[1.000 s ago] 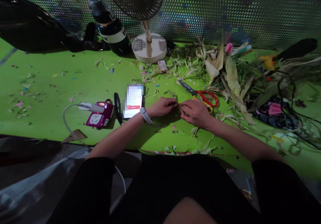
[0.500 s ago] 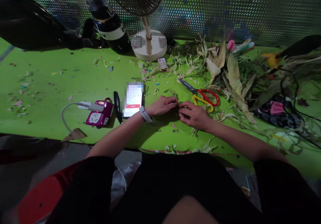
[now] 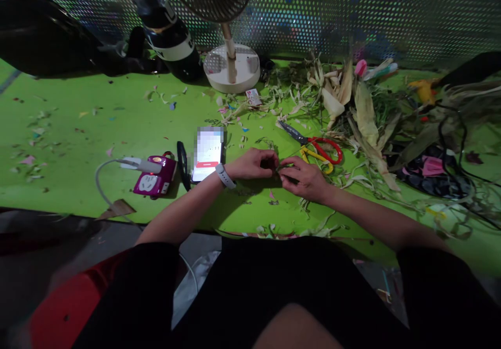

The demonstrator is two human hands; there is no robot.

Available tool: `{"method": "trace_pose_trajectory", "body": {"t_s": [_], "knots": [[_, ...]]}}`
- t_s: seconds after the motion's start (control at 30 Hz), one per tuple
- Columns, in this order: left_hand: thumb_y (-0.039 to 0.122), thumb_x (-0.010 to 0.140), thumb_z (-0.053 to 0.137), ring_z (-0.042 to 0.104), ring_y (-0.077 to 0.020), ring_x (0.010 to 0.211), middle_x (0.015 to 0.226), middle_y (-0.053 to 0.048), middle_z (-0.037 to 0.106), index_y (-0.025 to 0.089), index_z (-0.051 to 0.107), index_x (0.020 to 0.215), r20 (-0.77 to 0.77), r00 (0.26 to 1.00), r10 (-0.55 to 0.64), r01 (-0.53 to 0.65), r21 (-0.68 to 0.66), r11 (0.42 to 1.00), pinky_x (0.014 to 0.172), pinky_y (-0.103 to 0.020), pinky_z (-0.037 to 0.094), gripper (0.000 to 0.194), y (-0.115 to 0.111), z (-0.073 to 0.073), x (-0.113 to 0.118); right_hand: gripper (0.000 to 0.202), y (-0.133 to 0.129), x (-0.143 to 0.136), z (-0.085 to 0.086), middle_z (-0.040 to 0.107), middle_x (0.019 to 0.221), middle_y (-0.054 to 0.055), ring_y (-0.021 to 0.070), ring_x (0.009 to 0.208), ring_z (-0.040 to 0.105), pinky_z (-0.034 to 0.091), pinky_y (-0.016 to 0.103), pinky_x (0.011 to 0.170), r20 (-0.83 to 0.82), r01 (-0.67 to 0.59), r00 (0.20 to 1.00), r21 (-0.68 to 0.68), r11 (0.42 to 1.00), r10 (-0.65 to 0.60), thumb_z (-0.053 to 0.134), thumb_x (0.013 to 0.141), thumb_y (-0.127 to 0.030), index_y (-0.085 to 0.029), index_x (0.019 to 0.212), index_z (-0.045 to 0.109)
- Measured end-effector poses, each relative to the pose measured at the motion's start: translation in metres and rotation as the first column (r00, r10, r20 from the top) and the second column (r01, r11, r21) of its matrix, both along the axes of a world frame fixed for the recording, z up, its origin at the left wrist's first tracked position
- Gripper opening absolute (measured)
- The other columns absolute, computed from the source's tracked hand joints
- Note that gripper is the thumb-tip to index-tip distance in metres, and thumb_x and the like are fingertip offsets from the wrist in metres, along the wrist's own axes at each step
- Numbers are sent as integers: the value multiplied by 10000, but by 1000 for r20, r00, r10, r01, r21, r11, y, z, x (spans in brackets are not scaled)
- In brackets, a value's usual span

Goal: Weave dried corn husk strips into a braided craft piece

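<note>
My left hand (image 3: 256, 164), with a pale band on its wrist, is curled with thumb and fingertips brought together. Facing it, my right hand (image 3: 301, 178) is closed in a pinch, its fingertips meeting those of the left. Something thin and greenish shows between the fingertips, too small to name. Just beyond the right hand lie scissors (image 3: 305, 139) with dark blades and a red handle, and a yellow-handled tool (image 3: 318, 158) partly under them. Left of my left hand, a lit phone (image 3: 209, 153) rests on the green table (image 3: 133, 104).
Dry corn husks (image 3: 366, 111) and leaves are heaped at the right, near a dark tray (image 3: 430, 174) and black cables. A white fan base (image 3: 233, 70) and a black bottle (image 3: 172, 41) stand at the back. A purple power socket (image 3: 156, 177) with a cable sits left of the phone.
The left hand's fingers have curled more, with the thumb now showing below them. The right hand's fingers have shifted slightly. The other things lie as before.
</note>
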State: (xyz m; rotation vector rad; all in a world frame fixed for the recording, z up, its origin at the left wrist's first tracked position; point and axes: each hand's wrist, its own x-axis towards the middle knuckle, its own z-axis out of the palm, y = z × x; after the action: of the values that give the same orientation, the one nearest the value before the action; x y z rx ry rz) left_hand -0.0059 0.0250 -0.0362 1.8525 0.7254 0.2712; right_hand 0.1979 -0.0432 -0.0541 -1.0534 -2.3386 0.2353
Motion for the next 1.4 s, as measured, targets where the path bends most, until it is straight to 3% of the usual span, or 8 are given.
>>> {"method": "trace_pose_trajectory", "body": {"t_s": [0.2, 0.43, 0.73, 0.9, 1.0, 1.2, 1.3, 1.4], "knots": [[220, 737, 577, 602, -115, 718, 798, -12, 681, 139, 630, 897, -15, 1000, -8, 8, 7, 1000, 695, -231, 465, 187, 3, -2, -2, 131, 0, 2, -3, 675, 1080, 92, 159, 836, 657, 529, 255, 645, -69, 1, 998, -2, 1000, -1, 591, 828, -209, -195, 878, 712], [211, 763, 542, 601, -102, 731, 790, 13, 691, 157, 694, 871, -63, 997, -39, 46, 111, 993, 731, -210, 443, 194, 4, -4, -2, 97, -2, 0, -1, 672, 1048, 84, 119, 697, 639, 502, 231, 566, -67, 9, 998, 24, 1000, -7, 596, 820, -195, -185, 829, 692], [239, 779, 545, 587, -105, 716, 775, 10, 681, 153, 684, 880, -76, 996, -51, 63, 154, 986, 732, -216, 432, 193, 4, -5, -1, 95, 0, -1, -1, 666, 1020, 106, 176, 803, 649, 521, 273, 617, -64, 14, 998, -30, 999, -16, 563, 830, -192, -179, 906, 619], [288, 798, 582, 627, -124, 759, 838, -20, 714, 171, 703, 942, -105, 994, -42, 67, 241, 968, 743, -231, 442, 221, 5, -9, -1, 267, 5, 3, 2, 611, 1114, 134, 120, 611, 581, 481, 267, 526, -65, 151, 985, -141, 978, -161, 563, 804, -179, -159, 1070, 582], [291, 808, 586, 643, -125, 769, 855, -26, 725, 177, 712, 948, -90, 994, -54, 73, 229, 971, 757, -232, 449, 220, 5, -9, -2, 397, 13, 9, 4, 596, 1182, 135, 130, 633, 582, 479, 282, 547, 51, 136, 990, -199, 970, -128, 557, 811, -179, -173, 1208, 574], [308, 824, 584, 623, -120, 728, 809, -21, 712, 164, 712, 900, -64, 995, -70, 82, 213, 974, 704, -223, 438, 207, 4, -8, -1, 214, 26, 18, 9, 688, 943, 112, 209, 839, 634, 504, 345, 730, -22, 28, 999, -252, 967, -34, 510, 884, -215, -154, 974, 695], [311, 840, 574, 618, -113, 737, 811, -20, 708, 157, 702, 880, -31, 996, -79, 83, 169, 982, 710, -217, 442, 205, 4, -7, 0, 179, 28, 18, 14, 710, 865, 71, 183, 785, 647, 506, 325, 710, -172, 10, 981, -419, 908, -91, 544, 867, -225, -170, 938, 699], [310, 851, 571, 615, -110, 748, 822, -28, 704, 144, 684, 882, 43, 998, -52, 49, 67, 997, 718, -221, 456, 203, 4, -5, 0, 167, 28, 17, 16, 702, 793, 28, 143, 667, 643, 513, 288, 629, -342, -41, 910, -636, 771, -233, 578, 843, -267, -174, 942, 676]]}}
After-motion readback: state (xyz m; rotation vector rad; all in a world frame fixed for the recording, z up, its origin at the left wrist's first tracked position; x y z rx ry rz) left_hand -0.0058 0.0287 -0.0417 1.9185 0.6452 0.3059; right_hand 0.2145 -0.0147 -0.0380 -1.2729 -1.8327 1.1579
